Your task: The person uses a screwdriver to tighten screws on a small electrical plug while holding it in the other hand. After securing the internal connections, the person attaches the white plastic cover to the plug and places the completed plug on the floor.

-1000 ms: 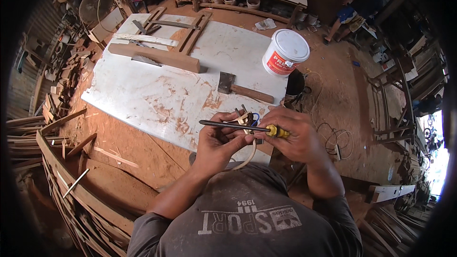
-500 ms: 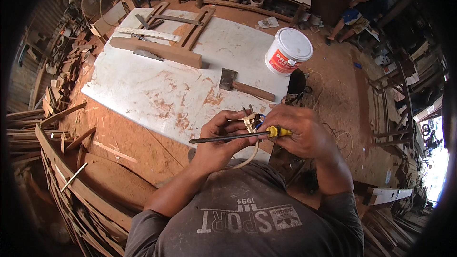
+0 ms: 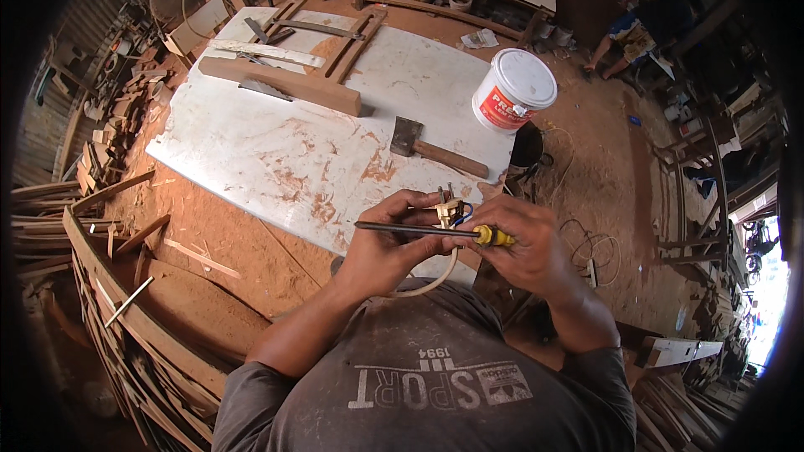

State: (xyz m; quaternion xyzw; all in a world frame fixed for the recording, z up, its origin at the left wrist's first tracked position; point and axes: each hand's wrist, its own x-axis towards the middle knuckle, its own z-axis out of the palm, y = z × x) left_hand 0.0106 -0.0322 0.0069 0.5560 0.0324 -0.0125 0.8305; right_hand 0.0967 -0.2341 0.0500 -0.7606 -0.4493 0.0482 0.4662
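Observation:
My left hand (image 3: 387, 238) grips a cream two-pin electrical plug (image 3: 447, 213), its metal pins pointing away from me. A blue wire (image 3: 463, 216) shows at the plug's right side, and a pale cable (image 3: 444, 274) curves down from it toward my shirt. In my right hand (image 3: 521, 238) is a screwdriver (image 3: 419, 229) with a yellow handle. Its dark shaft lies sideways across my left hand, the tip to the left. The fingertips of my right hand are close beside the blue wire; whether they pinch it I cannot tell.
On the white table (image 3: 335, 159) lie a wooden-handled hatchet (image 3: 444, 153), a wood beam (image 3: 285, 86) and a wooden frame (image 3: 347, 50). A white lidded bucket (image 3: 515, 90) stands at its right. Wood strips (image 3: 142, 318) pile at left. A person (image 3: 641, 29) sits far right.
The screwdriver has shifted slightly right, with its tip a little higher. My right hand has turned slightly and its fingers sit lower near the plug. The plug stays in my left hand.

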